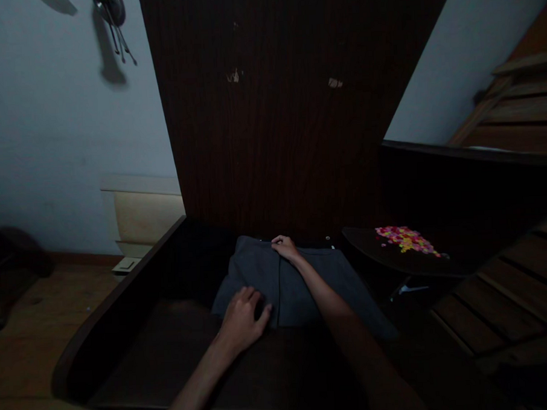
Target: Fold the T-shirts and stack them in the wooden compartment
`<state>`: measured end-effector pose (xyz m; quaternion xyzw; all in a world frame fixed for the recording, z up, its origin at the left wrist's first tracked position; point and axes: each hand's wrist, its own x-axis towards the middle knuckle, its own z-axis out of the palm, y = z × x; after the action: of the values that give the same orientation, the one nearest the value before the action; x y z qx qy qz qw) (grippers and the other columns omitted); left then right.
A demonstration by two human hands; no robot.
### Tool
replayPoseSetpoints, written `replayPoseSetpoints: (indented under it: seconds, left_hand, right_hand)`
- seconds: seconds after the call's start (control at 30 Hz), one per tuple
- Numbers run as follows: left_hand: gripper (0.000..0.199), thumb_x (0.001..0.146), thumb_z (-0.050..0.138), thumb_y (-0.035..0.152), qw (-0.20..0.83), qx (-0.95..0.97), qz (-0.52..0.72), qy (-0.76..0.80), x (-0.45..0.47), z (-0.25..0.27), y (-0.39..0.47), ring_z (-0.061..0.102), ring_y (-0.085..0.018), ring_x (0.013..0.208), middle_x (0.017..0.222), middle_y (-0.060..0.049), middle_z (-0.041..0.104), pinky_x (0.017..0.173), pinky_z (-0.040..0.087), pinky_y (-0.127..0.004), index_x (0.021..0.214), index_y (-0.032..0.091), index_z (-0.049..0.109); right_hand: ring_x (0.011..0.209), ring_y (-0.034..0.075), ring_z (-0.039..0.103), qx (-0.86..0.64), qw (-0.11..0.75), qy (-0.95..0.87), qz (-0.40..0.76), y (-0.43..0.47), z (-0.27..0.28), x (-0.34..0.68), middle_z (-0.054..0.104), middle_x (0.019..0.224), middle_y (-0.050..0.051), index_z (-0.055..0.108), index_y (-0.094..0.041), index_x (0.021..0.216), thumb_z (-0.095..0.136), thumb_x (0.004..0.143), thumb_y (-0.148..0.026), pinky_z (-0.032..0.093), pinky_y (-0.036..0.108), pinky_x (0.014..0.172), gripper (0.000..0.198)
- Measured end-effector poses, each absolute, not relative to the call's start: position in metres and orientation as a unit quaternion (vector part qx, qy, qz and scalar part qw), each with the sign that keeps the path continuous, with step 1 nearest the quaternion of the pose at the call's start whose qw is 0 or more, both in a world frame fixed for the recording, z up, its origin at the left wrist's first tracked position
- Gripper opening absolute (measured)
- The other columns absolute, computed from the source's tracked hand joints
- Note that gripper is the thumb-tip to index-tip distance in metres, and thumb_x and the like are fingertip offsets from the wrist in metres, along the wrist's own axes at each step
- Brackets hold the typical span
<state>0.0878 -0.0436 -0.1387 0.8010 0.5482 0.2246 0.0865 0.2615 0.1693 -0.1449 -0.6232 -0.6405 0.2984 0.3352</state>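
Note:
A dark grey cloth garment, possibly a skirt, lies spread on the dark wooden surface, with a vertical seam or fold line down its middle. At its far edge my right hand pinches the cloth near that line, fingers closed. My left hand rests at the garment's near left part, its thumb apart from loosely bent fingers. My right forearm hides some of the garment's right half. A dark, indistinct patch, perhaps black cloth, lies to the left.
A tall dark wooden panel rises behind the surface. A curved wooden side bounds the left. On the right, a small shelf bears a pile of pink and yellow pieces. Wooden slats stand farther right.

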Motion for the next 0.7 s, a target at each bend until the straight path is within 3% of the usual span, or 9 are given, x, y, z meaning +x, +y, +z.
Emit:
replayPoseSetpoints:
  seconds: [0.07, 0.17, 0.3, 0.53, 0.7]
  left_hand:
    - [0.036, 0.078, 0.056, 0.033, 0.029, 0.775, 0.248, 0.581, 0.062, -0.137, -0.045, 0.052, -0.031, 0.113, 0.118, -0.013, 0.059, 0.099, 0.039, -0.047, 0.111, 0.019, 0.061]
    - [0.056, 0.067, 0.061, 0.024, 0.037, 0.759, 0.256, 0.598, 0.027, -0.143, -0.049, 0.048, -0.032, 0.118, 0.131, -0.012, 0.052, 0.099, 0.039, -0.047, 0.123, 0.019, 0.055]
    - [0.051, 0.074, 0.053, 0.021, 0.099, 0.720, 0.300, 0.618, 0.003, -0.161, -0.051, 0.053, -0.028, 0.115, 0.125, -0.012, 0.056, 0.100, 0.043, -0.045, 0.125, 0.017, 0.052]
    - [0.053, 0.072, 0.053, 0.014, 0.138, 0.692, 0.352, 0.615, -0.001, -0.184, -0.042, 0.055, -0.026, 0.118, 0.125, -0.012, 0.060, 0.102, 0.044, -0.045, 0.125, 0.016, 0.051]
    - [0.060, 0.067, 0.052, 0.007, 0.183, 0.665, 0.371, 0.622, 0.003, -0.184, -0.042, 0.058, -0.023, 0.117, 0.125, -0.012, 0.062, 0.102, 0.045, -0.040, 0.126, 0.015, 0.050]
  right_hand:
    - [0.074, 0.015, 0.063, -0.621, 0.309, -0.656, 0.298, 0.170, -0.138, 0.260, 0.069, 0.074, 0.000, 0.070, -0.019, 0.078, 0.059, 0.064, -0.018, 0.045, 0.021, 0.064, 0.018]
    - [0.074, 0.016, 0.064, -0.608, 0.262, -0.684, 0.306, 0.174, -0.125, 0.252, 0.070, 0.073, 0.000, 0.070, -0.020, 0.070, 0.062, 0.062, -0.015, 0.043, 0.021, 0.063, 0.012]
    - [0.077, 0.018, 0.064, -0.589, 0.218, -0.711, 0.316, 0.187, -0.107, 0.228, 0.071, 0.078, 0.002, 0.070, -0.020, 0.068, 0.071, 0.062, -0.023, 0.043, 0.022, 0.061, 0.006]
    - [0.080, 0.019, 0.065, -0.536, 0.141, -0.755, 0.349, 0.202, -0.099, 0.176, 0.071, 0.083, 0.004, 0.068, -0.019, 0.067, 0.074, 0.065, -0.057, 0.044, 0.022, 0.060, 0.038]
    - [0.070, 0.019, 0.065, -0.559, 0.099, -0.719, 0.401, 0.202, -0.099, 0.170, 0.069, 0.073, 0.005, 0.066, -0.017, 0.064, 0.075, 0.062, -0.059, 0.046, 0.025, 0.058, 0.043]
